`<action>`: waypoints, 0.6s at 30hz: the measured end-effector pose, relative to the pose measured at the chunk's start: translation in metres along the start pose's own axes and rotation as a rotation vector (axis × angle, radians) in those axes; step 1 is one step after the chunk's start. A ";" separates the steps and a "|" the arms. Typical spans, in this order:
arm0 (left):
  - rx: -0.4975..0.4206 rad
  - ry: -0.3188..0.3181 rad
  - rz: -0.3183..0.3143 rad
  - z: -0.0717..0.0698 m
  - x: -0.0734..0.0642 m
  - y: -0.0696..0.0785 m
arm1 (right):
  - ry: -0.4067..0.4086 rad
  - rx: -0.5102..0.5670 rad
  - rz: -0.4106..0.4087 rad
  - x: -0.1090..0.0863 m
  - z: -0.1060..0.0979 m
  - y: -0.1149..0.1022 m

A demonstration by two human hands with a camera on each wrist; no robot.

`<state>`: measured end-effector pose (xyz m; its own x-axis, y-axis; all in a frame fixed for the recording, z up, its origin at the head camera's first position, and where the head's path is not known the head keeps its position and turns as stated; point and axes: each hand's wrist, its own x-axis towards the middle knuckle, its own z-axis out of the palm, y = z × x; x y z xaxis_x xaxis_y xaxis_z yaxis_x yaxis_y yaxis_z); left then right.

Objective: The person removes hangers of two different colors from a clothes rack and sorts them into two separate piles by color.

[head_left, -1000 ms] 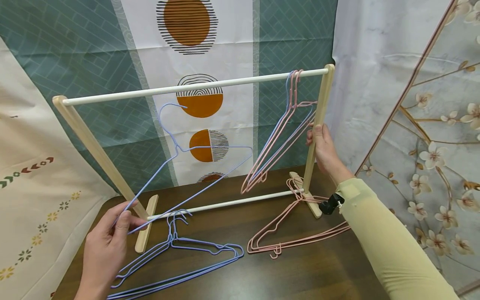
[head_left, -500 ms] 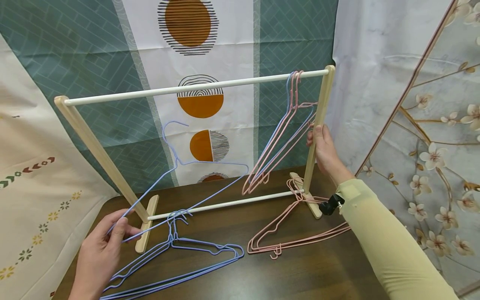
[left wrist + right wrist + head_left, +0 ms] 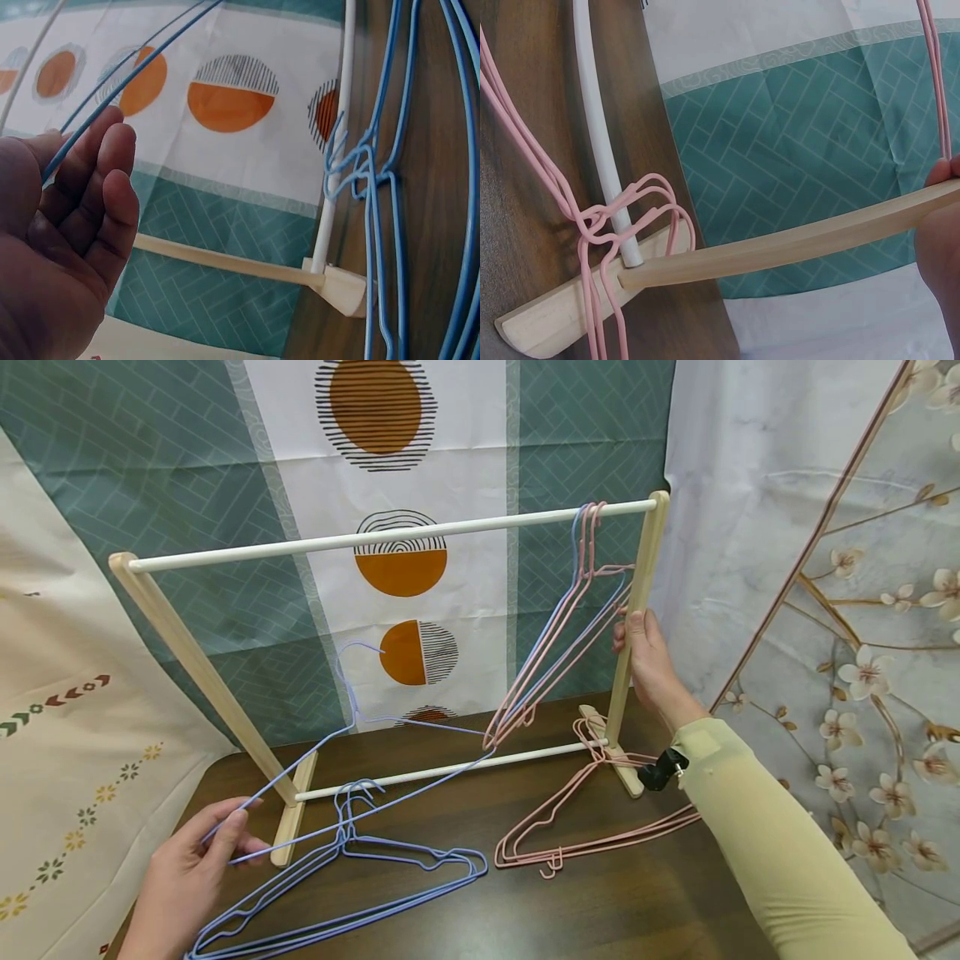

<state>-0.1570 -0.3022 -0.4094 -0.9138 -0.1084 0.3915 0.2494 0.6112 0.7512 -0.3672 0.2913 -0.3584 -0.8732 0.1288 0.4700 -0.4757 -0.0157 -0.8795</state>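
My left hand (image 3: 197,858) pinches one corner of a blue clothes hanger (image 3: 288,768), which is held in the air in front of the rack with its hook up. In the left wrist view the blue wire passes between thumb and fingers (image 3: 120,146). My right hand (image 3: 651,660) grips the right wooden post (image 3: 624,668) of the clothes rack, about halfway up. Close to that hand, pink hangers (image 3: 590,578) and a blue one hang together at the right end of the white top rail (image 3: 480,525).
Several blue hangers (image 3: 408,906) lie stacked on the dark wooden table (image 3: 615,918) at front left. Pink hangers (image 3: 540,857) lie at front right, their hooks by the rack's right foot (image 3: 628,781). The white lower bar (image 3: 465,767) runs just behind both stacks.
My left hand has moved down and slightly left, lowering the blue hanger from near the top rail to about the lower bar. My right hand has stayed on the post.
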 end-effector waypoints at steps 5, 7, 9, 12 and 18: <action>-0.083 -0.029 -0.051 -0.005 -0.002 -0.011 | 0.001 0.002 -0.002 -0.001 0.000 -0.001; -0.127 -0.047 -0.081 -0.007 -0.002 -0.016 | -0.001 0.005 0.000 -0.001 0.000 0.000; -0.160 -0.063 -0.105 -0.010 -0.002 -0.022 | -0.003 0.007 0.004 -0.001 0.000 0.000; -0.180 -0.092 -0.134 -0.014 -0.003 -0.029 | -0.001 0.007 0.009 0.000 0.000 0.001; -0.137 -0.147 -0.161 -0.022 -0.004 -0.042 | 0.003 0.011 0.003 0.001 0.000 0.001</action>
<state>-0.1570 -0.3446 -0.4306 -0.9795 -0.0745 0.1872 0.1289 0.4824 0.8664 -0.3685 0.2911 -0.3593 -0.8744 0.1319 0.4669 -0.4740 -0.0274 -0.8801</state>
